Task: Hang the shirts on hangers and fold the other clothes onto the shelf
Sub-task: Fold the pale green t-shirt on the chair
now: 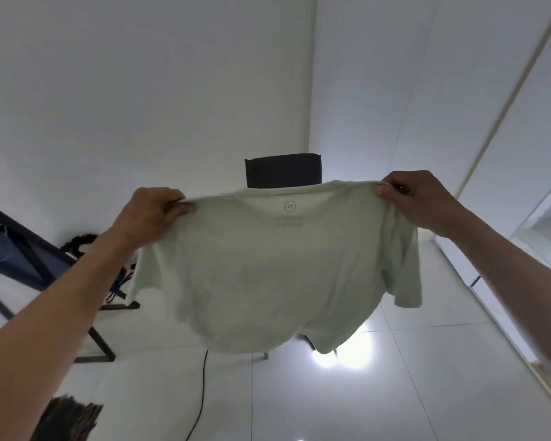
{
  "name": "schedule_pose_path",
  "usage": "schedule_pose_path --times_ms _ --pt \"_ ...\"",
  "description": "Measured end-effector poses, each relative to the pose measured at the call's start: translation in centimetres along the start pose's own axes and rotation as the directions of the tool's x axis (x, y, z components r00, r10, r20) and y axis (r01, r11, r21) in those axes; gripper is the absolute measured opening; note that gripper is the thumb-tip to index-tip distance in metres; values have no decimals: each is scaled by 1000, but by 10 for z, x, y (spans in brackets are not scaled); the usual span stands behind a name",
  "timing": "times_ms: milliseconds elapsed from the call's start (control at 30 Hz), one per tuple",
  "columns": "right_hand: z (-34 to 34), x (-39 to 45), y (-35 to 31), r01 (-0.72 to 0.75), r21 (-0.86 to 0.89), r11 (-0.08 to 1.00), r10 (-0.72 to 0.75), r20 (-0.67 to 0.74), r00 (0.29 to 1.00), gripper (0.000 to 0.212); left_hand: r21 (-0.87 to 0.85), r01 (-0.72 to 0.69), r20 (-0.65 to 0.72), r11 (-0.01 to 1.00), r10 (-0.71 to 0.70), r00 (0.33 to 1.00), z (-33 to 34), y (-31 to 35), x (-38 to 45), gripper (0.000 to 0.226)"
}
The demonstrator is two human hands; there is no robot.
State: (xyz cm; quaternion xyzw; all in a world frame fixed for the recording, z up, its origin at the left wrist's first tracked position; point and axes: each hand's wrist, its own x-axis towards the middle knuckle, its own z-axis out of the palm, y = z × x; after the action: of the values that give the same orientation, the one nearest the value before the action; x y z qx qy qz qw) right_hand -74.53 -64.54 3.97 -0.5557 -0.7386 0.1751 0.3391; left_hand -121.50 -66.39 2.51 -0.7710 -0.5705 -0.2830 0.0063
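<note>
Your left hand (155, 209) grips one shoulder of the pale green T-shirt (268, 268); your right hand (411, 198) pinches the other. The shirt hangs spread between them in mid-air, above the tiled floor (363, 393), before a dark chair (282, 170).

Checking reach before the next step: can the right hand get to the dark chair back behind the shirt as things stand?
Probably not yet: the right hand and left hand both grip the pale green T-shirt at its shoulders, and it hangs spread in front of the chair.
</note>
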Motion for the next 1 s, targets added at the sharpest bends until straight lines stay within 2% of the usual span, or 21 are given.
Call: schedule_pose_path --times_ms 100,200,300,400,467,600,700,733,800,867,933,1000 --pt "22 -15 12 -37 17 999 36 53 998 26 -156 257 -94 954 -273 958 30 17 -20 19" --pt "28 -24 22 -27 -64 998 32 72 997 28 -249 351 -111 903 -386 916 52 23 -45 16" --pt "20 -32 27 13 -116 993 7 171 985 26 -252 367 -25 895 -385 923 54 25 -63 14" --pt "12 -40 30 -63 19 998 57 211 976 30 -275 369 134 888 -345 929 47 24 -71 18" --pt "10 -47 30 -79 28 996 70 244 967 32 -257 353 153 900 -323 934 42 22 -74 21" --pt "17 -56 23 -100 55 993 89 178 980 29 -224 353 132 908 -330 935 40 27 -72 27" --pt "28 -63 16 -116 64 991 112 53 992 28 -336 365 143 868 -336 931 48 32 -79 27" --pt "30 -66 15 -124 59 990 121 51 991 27 -354 366 170 860 -326 930 50 31 -83 26" --pt "29 -75 17 -124 -97 988 141 190 972 29 -314 354 247 881 -284 926 51 24 -93 26" --pt "29 -86 22 -105 -274 956 199 342 918 38 -265 348 286 899 -271 919 55 14 -105 27" --pt "35 -98 31 -136 -276 952 231 349 908 42 -238 349 250 906 -290 924 66 7 -120 26" --pt "52 -111 44 -189 -207 960 243 276 930 36 -182 345 203 921 -308 929 86 4 -135 25"
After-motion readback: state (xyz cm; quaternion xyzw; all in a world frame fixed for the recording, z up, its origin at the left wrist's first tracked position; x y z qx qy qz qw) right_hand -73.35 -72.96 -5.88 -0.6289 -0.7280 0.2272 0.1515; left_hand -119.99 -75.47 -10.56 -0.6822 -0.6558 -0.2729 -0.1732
